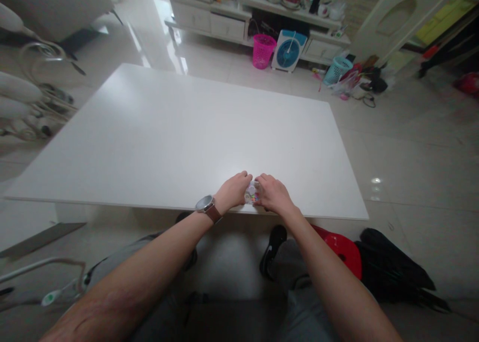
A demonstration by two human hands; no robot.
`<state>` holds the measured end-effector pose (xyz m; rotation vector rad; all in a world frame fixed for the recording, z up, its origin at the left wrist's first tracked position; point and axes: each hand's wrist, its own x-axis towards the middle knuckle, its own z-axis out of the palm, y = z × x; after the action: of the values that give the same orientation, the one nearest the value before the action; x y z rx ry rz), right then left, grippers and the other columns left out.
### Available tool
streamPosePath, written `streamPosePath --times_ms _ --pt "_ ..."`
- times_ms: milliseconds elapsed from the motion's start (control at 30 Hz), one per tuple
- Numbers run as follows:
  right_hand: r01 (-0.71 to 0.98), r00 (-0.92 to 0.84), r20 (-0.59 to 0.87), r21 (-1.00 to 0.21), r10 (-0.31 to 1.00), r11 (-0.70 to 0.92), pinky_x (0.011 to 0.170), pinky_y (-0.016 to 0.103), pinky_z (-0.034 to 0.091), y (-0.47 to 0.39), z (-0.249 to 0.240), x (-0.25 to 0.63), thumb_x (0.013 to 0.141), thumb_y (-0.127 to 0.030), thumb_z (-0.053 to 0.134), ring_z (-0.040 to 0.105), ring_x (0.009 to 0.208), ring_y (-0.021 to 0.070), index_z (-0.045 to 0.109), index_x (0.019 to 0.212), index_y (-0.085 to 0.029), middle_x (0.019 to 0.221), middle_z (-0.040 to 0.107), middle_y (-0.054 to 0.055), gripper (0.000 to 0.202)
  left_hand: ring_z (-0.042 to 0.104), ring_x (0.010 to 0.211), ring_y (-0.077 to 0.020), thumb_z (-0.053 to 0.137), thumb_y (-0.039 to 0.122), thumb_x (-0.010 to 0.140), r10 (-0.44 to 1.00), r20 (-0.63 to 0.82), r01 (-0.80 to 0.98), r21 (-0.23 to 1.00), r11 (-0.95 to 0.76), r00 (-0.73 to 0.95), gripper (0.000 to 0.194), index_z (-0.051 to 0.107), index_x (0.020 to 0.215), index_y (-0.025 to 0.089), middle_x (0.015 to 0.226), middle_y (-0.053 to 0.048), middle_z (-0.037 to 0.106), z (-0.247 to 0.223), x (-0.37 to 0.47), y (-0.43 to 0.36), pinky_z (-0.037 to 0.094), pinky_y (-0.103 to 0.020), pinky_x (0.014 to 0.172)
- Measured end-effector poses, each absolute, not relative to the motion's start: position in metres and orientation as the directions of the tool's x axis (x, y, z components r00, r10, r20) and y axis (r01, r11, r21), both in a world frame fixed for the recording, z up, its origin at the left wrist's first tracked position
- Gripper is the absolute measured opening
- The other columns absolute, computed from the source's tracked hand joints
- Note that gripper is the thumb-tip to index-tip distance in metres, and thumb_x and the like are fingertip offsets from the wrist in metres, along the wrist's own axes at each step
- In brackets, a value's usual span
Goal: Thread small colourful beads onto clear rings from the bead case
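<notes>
A small clear case or packet (251, 192) with bits of several colours in it lies at the near edge of the white table (209, 132). Its exact kind is too small to make out. My left hand (236, 188) grips its left side, the fingers curled round the far corner. On the other side my right hand (272, 192) holds it too, thumb low and fingertips at the top. Both hands rest at the tabletop and cover the sides of the case. A watch (205, 203) with a brown strap is on my left wrist.
Beyond the table stand a pink basket (263, 52), a blue and white fan (289, 52) and a light blue basket (338, 70). A red stool (342, 250) is by my right leg. Metal-framed chairs (45, 92) are at the left.
</notes>
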<state>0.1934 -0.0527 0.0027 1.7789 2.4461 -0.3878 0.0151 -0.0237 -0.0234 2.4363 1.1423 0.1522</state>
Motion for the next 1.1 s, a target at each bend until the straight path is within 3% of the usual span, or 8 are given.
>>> streamPosePath --times_ms 1100 --pt "0.946 -0.322 -0.227 -0.129 0.919 0.299 0.081 0.037 0.048 -0.0542 0.0010 0.1909 0.076 -0.033 0.083 0.058 0.107 0.0274 0.053 0.113 -0.022 0.117 0.062 0.009 0.049 0.062 0.101 -0.0259 0.071 0.018 0.077 0.748 -0.076 0.698 0.431 -0.572 0.660 0.039 0.054 0.112 0.018 0.112 -0.011 0.059 -0.0185 0.0157 -0.0242 0.052 -0.035 0.086"
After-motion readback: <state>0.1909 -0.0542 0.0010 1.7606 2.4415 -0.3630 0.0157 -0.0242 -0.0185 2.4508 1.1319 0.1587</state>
